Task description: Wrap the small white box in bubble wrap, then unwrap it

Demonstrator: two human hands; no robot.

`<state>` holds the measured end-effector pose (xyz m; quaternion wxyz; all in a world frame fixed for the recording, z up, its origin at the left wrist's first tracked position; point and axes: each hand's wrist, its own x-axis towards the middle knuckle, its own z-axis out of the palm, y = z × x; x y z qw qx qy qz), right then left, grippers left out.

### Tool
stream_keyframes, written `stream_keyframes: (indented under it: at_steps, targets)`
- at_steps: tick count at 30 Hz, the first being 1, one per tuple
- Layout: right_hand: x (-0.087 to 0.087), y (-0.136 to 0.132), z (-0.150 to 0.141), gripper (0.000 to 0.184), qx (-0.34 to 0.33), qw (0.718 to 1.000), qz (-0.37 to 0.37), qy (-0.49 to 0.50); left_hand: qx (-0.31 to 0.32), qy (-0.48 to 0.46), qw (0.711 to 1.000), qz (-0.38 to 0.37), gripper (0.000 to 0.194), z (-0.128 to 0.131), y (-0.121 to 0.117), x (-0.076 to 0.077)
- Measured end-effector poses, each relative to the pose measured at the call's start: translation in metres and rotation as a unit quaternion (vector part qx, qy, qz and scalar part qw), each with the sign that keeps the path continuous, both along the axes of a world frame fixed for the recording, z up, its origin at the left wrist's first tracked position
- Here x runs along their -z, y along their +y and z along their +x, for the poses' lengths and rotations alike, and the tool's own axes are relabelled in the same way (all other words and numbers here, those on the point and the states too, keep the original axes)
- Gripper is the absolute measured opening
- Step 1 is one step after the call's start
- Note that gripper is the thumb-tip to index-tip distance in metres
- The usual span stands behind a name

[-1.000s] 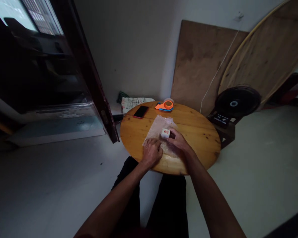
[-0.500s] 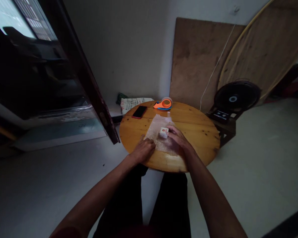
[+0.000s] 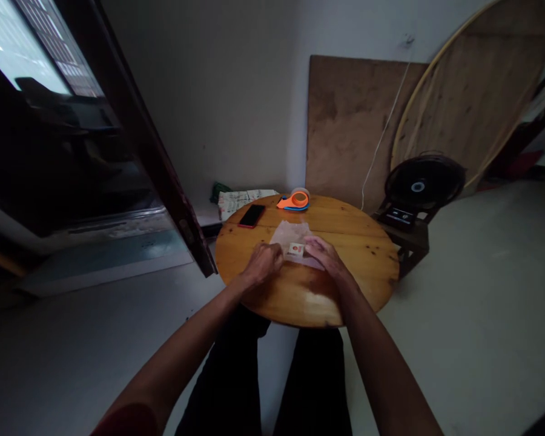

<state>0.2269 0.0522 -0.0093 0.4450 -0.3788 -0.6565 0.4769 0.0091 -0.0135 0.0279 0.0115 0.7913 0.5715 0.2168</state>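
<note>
A small white box [image 3: 296, 249] with a reddish print sits on a sheet of clear bubble wrap [image 3: 290, 231]. The sheet lies on a round wooden table [image 3: 354, 233], its near part turned up around the box. At the wrap's left edge is my left hand [image 3: 265, 261], its fingers curled in a pinch on the sheet. My right hand [image 3: 326, 253] is at the box's right end, fingers bent against it; the thumb is hard to make out.
An orange and blue tape dispenser [image 3: 294, 200] stands at the table's far edge. A phone [image 3: 252, 215] with a red rim lies to the left, near a printed cloth or paper [image 3: 240, 203]. A black fan [image 3: 420, 186] stands on a stool at the right.
My left hand has moved away from me, drawing the near edge of the bubble wrap up to the box. The sheet covers less of the table. My right hand stays by the box.
</note>
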Motion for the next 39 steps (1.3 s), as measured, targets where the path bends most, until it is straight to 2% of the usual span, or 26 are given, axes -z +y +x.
stream_keyframes:
  at_steps: [4,8,12,14,16,18,21,25,27,29,32,39]
  targets:
    - [-0.008,-0.007,0.002,0.053,-0.041,0.998,-0.022,0.049,-0.024,-0.009,0.999,-0.024,0.022,0.006,0.035,-0.012]
    - [-0.009,-0.006,0.005,0.056,-0.057,0.997,-0.007,0.042,-0.030,-0.029,0.998,-0.040,0.023,0.013,0.053,-0.009]
    - [0.000,0.002,0.003,0.054,-0.014,1.000,-0.008,-0.014,-0.031,-0.056,0.997,-0.044,0.023,0.011,0.057,0.002]
    - [0.005,0.006,0.000,0.042,0.013,0.999,-0.018,-0.031,-0.025,-0.099,0.994,-0.050,0.024,0.005,0.059,0.008]
    - [0.008,0.007,-0.001,0.033,0.034,0.998,-0.031,-0.038,-0.004,-0.158,0.986,-0.055,0.036,-0.003,0.061,0.012]
    - [0.007,0.006,-0.002,0.031,0.047,0.997,-0.046,-0.039,0.020,-0.201,0.978,-0.053,0.047,-0.009,0.063,0.014]
    - [0.001,0.000,-0.001,0.033,0.049,0.996,-0.066,-0.025,0.033,-0.245,0.965,-0.083,0.046,-0.011,0.065,0.018]
    - [-0.003,-0.006,-0.001,0.035,0.035,0.996,-0.079,0.007,0.066,-0.380,0.905,-0.179,0.037,0.000,0.071,0.028]
    - [-0.003,-0.005,-0.001,0.035,0.033,0.997,-0.076,0.008,0.080,-0.434,0.877,-0.191,0.033,0.007,0.073,0.033]
    - [-0.002,-0.004,-0.002,0.034,0.036,0.997,-0.068,0.003,0.081,-0.463,0.863,-0.186,0.031,0.011,0.075,0.036]
    - [-0.001,-0.002,-0.002,0.033,0.036,0.998,-0.059,-0.004,0.066,-0.487,0.856,-0.163,0.029,0.013,0.076,0.037]
    - [-0.002,-0.003,-0.004,0.033,0.065,0.997,-0.047,0.001,0.040,-0.492,0.861,-0.121,0.024,0.018,0.074,0.044]
